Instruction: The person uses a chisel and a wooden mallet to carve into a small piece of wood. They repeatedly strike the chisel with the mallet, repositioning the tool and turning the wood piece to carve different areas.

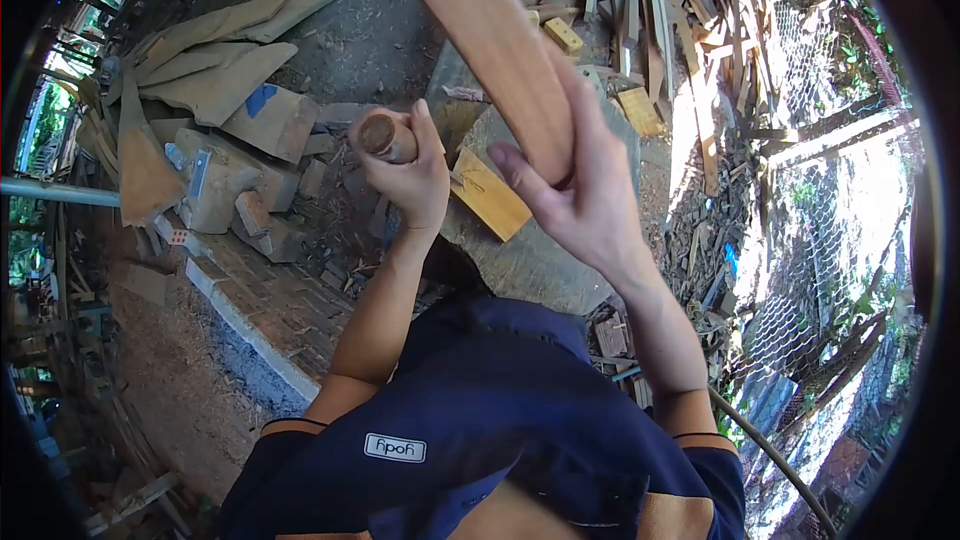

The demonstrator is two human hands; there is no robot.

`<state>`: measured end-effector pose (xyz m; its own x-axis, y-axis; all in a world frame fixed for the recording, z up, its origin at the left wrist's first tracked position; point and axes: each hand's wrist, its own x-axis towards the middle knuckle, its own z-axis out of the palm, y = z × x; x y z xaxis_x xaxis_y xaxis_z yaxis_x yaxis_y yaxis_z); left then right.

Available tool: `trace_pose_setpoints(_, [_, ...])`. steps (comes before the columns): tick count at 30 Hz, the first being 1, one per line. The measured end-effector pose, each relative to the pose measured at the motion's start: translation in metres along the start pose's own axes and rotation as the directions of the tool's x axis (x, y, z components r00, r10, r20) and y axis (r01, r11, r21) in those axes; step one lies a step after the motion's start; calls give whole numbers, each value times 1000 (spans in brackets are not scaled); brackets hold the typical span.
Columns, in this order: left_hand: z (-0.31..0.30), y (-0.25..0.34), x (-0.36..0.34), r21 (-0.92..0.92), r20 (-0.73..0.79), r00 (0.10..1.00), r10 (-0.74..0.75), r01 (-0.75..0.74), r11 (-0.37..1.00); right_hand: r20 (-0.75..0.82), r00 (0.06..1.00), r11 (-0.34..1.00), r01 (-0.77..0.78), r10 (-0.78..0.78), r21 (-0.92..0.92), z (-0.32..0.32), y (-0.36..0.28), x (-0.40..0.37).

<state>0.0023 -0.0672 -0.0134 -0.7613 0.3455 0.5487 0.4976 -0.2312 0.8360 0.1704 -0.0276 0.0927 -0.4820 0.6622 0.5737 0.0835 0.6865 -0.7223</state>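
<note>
My left hand (418, 175) is closed around a round wooden handle (386, 137), its butt end facing up toward me. Whatever lies at the handle's other end is hidden behind the fist. My right hand (592, 202) grips the lower end of a long, smooth, slightly curved piece of wood (490, 50), which slants up and left out of view. Below both hands stands a thick wooden chopping block (535, 265). A yellowish wood block (492, 202) lies on it, between the two hands.
Large wood slabs (220, 80) and a brick (252, 212) are piled at the left, near a low brick ledge (255, 325). Long wood strips (650, 10) lie at the upper right. Wire mesh (810, 240) runs along the right side. Wood scraps cover the ground.
</note>
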Motion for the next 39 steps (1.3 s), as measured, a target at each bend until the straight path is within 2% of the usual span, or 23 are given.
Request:
trace_pose_setpoints(1, [0,0,1,-5,-3,1000,5,-5,1000,-2,1000,1000,7,-7,-2,-7,-10,7])
trace_pose_setpoints(4, [-5,3,-1,174,48,948,315,-318,932,97,987,988,138,-131,-73,-16,-24,12])
trace_pose_setpoints(6, [-5,-7,-7,19,9,973,231,-231,973,503,831,810,118,236,-575,-18,-22,12])
trace_pose_setpoints(7, [-6,-8,-4,13,-29,987,158,-158,987,434,899,763,243,54,-599,-22,-19,11])
trace_pose_setpoints(8, [-4,-10,-4,4,-75,994,77,-77,997,437,898,756,251,51,-604,-25,-19,15])
trace_pose_setpoints(11, [-7,-11,-7,50,14,996,85,-85,995,114,958,909,286,-263,-303,-22,-33,18])
trace_pose_setpoints(12, [-8,-11,-8,55,9,996,87,-87,995,115,957,910,290,-267,-297,-20,-33,15])
trace_pose_setpoints(14, [-6,-9,-10,81,147,962,230,-243,966,416,898,644,405,-145,-649,-17,-28,6])
trace_pose_setpoints(15, [-8,2,-6,71,165,974,155,-169,983,390,914,625,369,-110,-688,-14,-23,6])
trace_pose_setpoints(18, [1,-4,-5,-118,-38,999,25,-29,993,327,925,705,363,-194,-609,-26,-25,16])
trace_pose_setpoints(20, [-3,-12,-7,-21,-34,996,85,-85,996,223,946,795,318,-234,-516,-20,-25,10])
trace_pose_setpoints(22, [-4,-10,-8,-67,77,977,201,-196,978,281,935,761,343,-218,-551,-17,-25,3])
trace_pose_setpoints(23, [2,-8,-8,-81,25,988,155,-152,985,409,906,606,388,-112,-694,-15,-26,-1])
trace_pose_setpoints(24, [1,-3,-4,-90,28,987,161,-158,983,401,909,601,384,-113,-701,-17,-28,0])
trace_pose_setpoints(26, [1,1,1,-116,56,990,127,-120,986,365,910,629,402,-196,-665,-23,-30,9])
trace_pose_setpoints(27, [1,0,-2,-107,53,992,114,-108,988,223,941,759,337,-254,-556,-20,-29,9])
trace_pose_setpoints(30, [1,-5,-4,-217,-49,999,-17,6,976,252,945,776,317,-209,-545,-16,-31,3])
trace_pose_setpoints(31, [-1,-9,-4,-145,-7,997,76,-76,987,414,906,610,380,-93,-695,-10,-27,-2])
trace_pose_setpoints(34, [-1,-7,7,-7,58,963,265,-265,964,354,935,764,253,-34,-594,-6,-12,-11])
trace_pose_setpoints(35, [-4,-5,5,-52,-30,987,156,-157,986,330,936,866,62,122,-497,-5,-11,-18])
trace_pose_setpoints(36, [-8,0,5,-104,-115,992,43,-55,993,343,931,869,64,126,-491,-1,-2,-28])
trace_pose_setpoints(37, [-11,0,9,-208,-81,987,-140,120,971,270,946,929,-72,179,-363,6,13,-41])
trace_pose_setpoints(39, [-22,-12,16,-232,-124,977,-172,140,963,189,953,956,-197,238,-216,15,42,-64])
